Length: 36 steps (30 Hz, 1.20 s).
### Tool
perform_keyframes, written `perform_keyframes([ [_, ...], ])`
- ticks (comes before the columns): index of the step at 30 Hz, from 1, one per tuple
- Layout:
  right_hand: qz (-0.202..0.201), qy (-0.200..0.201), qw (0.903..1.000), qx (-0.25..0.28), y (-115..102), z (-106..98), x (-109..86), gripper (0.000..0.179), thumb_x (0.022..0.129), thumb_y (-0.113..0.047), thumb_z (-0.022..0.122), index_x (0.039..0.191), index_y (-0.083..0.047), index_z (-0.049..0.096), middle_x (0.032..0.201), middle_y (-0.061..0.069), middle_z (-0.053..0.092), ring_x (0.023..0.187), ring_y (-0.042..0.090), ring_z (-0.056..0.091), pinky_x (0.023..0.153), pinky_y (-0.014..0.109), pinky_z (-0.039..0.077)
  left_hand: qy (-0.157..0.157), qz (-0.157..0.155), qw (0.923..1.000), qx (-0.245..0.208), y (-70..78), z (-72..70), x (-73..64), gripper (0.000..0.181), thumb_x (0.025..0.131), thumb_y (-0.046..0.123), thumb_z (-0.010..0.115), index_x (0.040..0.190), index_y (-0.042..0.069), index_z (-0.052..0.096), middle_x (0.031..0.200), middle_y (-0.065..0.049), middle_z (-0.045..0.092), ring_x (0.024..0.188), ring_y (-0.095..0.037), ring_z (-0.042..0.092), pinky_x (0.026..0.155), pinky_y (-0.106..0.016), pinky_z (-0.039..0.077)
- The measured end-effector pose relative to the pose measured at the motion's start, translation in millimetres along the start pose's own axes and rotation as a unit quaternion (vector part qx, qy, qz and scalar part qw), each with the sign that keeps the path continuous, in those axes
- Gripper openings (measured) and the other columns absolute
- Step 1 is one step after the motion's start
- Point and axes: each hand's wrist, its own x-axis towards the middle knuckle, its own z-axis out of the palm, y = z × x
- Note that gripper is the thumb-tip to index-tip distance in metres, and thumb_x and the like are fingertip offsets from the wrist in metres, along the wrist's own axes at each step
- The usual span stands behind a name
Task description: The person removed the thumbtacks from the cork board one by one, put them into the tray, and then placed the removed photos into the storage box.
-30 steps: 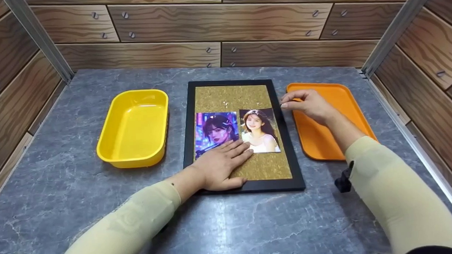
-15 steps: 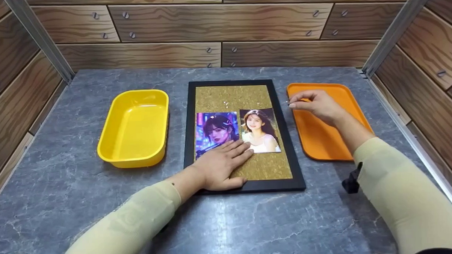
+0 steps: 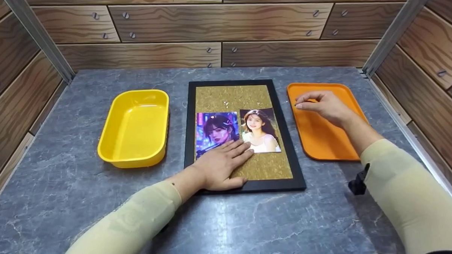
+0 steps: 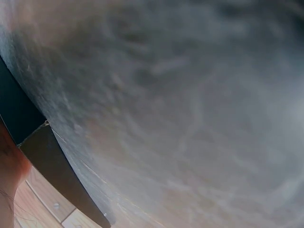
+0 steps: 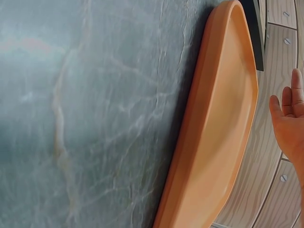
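Note:
My left hand (image 3: 221,166) lies flat with spread fingers on a black-framed cork board (image 3: 265,169). Its fingers cover the lower part of a purple neon-toned portrait print (image 3: 213,129) and reach the lower left edge of a second portrait photo (image 3: 259,135), which shows a figure in white. Tiny shiny pieces (image 3: 226,104) show on the cork above the prints. Over the left part of the orange tray (image 3: 331,140), my right hand (image 3: 323,105) pinches a tiny pin-like thing between thumb and forefinger; its exact kind I cannot tell. In the right wrist view the right hand (image 5: 290,121) is at the right edge.
A deep yellow tub (image 3: 134,134) stands left of the board. All of this rests on a grey marbled tabletop (image 3: 252,224). Wood-print panels (image 3: 222,22) and metal posts (image 3: 38,39) enclose the back and sides. The left wrist view is mostly blurred.
My right hand has moved right, away from the board's right edge to over the orange tray, still pinching. My left hand, the board and the prints have stayed in place.

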Motion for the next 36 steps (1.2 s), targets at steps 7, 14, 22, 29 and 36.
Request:
perform_keyframes([
  [7,-0.012,0.003,0.9998,-0.016,4.7,-4.5,-2.7,0.032,0.100,-0.015,0.077,0.119,0.010,0.073,0.117,-0.003,0.074,0.116,0.015,0.060,0.095,0.015,0.049,0.006,0.002,1.0000,0.000,0.0,0.1,-0.1,0.083,0.106,0.059,0.042,0.168,0.006,0.027,0.174,-0.015,0.024,0.162,-0.031,0.018,0.132,-0.040,0.011],
  [14,-0.017,0.007,0.9998,-0.013,9.4,-6.0,-6.0,0.031,0.099,-0.014,0.077,0.118,0.010,0.074,0.116,-0.004,0.075,0.113,0.011,0.061,0.093,0.014,0.051,0.001,-0.001,1.0000,-0.002,0.5,-0.6,-0.6,0.084,0.106,0.059,0.041,0.169,0.007,0.025,0.174,-0.015,0.023,0.162,-0.031,0.017,0.132,-0.040,0.009],
  [22,-0.017,0.007,0.9997,-0.015,13.6,-8.4,-8.9,0.031,0.099,-0.012,0.077,0.118,0.012,0.073,0.117,-0.002,0.075,0.110,0.009,0.062,0.090,0.015,0.052,0.007,0.003,1.0000,-0.002,-0.1,0.2,-0.3,0.083,0.106,0.059,0.042,0.169,0.006,0.026,0.174,-0.015,0.024,0.162,-0.031,0.018,0.132,-0.040,0.011],
  [29,-0.014,0.005,0.9997,-0.019,18.0,-12.7,-10.8,0.032,0.099,-0.014,0.078,0.118,0.011,0.073,0.118,-0.004,0.075,0.112,0.010,0.061,0.091,0.014,0.050,0.003,0.000,1.0000,-0.001,0.1,-0.3,-0.6,0.084,0.106,0.059,0.042,0.169,0.007,0.026,0.174,-0.014,0.023,0.162,-0.030,0.017,0.132,-0.039,0.010],
  [36,0.000,0.018,0.9994,-0.030,21.7,-16.4,-15.0,0.031,0.097,-0.016,0.080,0.117,0.007,0.076,0.119,-0.002,0.075,0.112,0.009,0.062,0.092,0.013,0.049,0.001,-0.001,1.0000,-0.004,-0.2,-0.3,-0.7,0.083,0.106,0.059,0.042,0.169,0.007,0.025,0.174,-0.015,0.023,0.162,-0.030,0.016,0.132,-0.040,0.010],
])
